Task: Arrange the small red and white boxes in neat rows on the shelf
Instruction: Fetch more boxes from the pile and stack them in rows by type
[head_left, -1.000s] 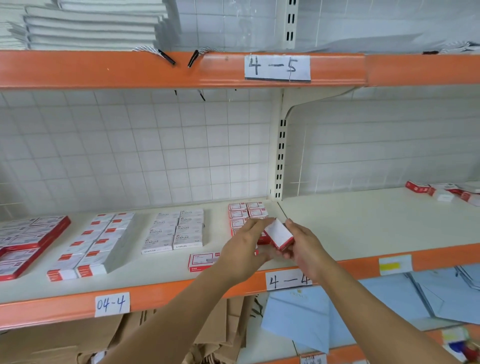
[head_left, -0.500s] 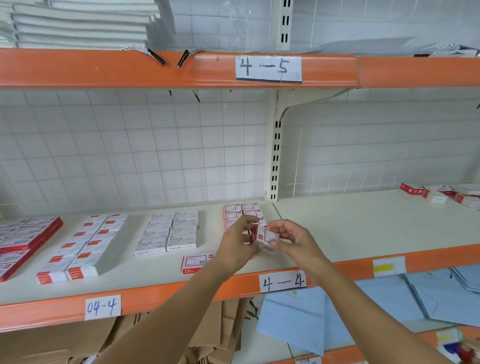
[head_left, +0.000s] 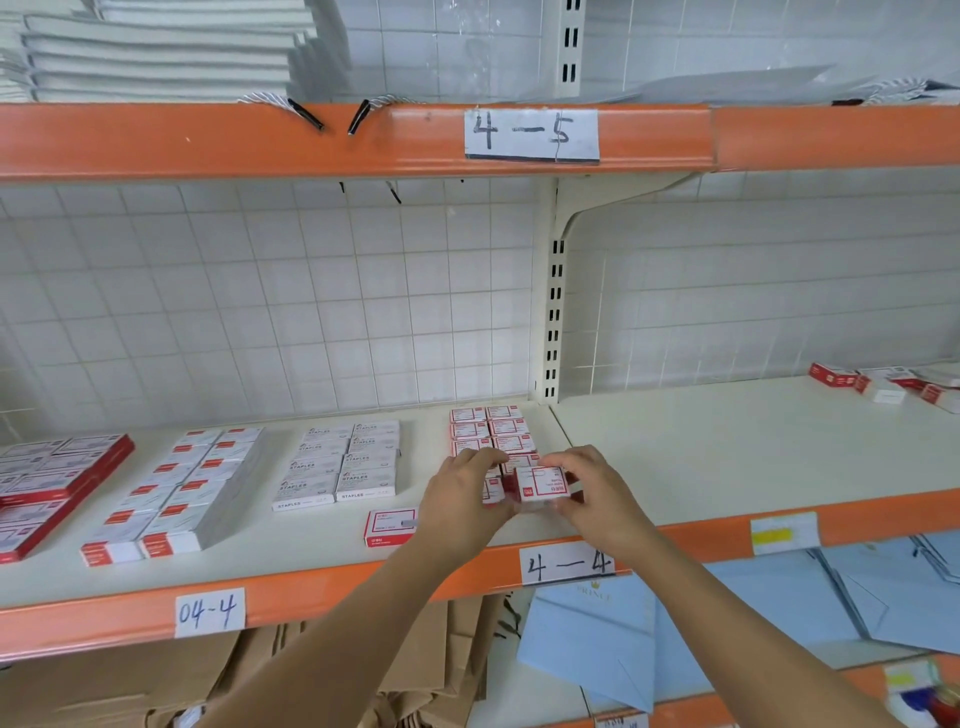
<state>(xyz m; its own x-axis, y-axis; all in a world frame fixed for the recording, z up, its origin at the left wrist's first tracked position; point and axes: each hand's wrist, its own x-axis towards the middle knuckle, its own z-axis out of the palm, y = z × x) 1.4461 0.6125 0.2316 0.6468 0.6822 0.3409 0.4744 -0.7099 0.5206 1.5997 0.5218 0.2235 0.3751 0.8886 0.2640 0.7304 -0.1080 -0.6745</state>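
Both hands on one small red and white box (head_left: 540, 480) at the near end of the rows (head_left: 491, 428). Right hand (head_left: 597, 493) fingers pinch it; left hand (head_left: 462, 499) fingers curl against its left side.

A small red and white box (head_left: 540, 480) sits label-up at the front of the two-column block of matching boxes (head_left: 488, 428) on the cream shelf (head_left: 727, 447), its red band at the left edge (print too small to read). One loose box (head_left: 390, 526) lies flat just left of the block, near the shelf's front. More such boxes (head_left: 883, 384) lie scattered far right.
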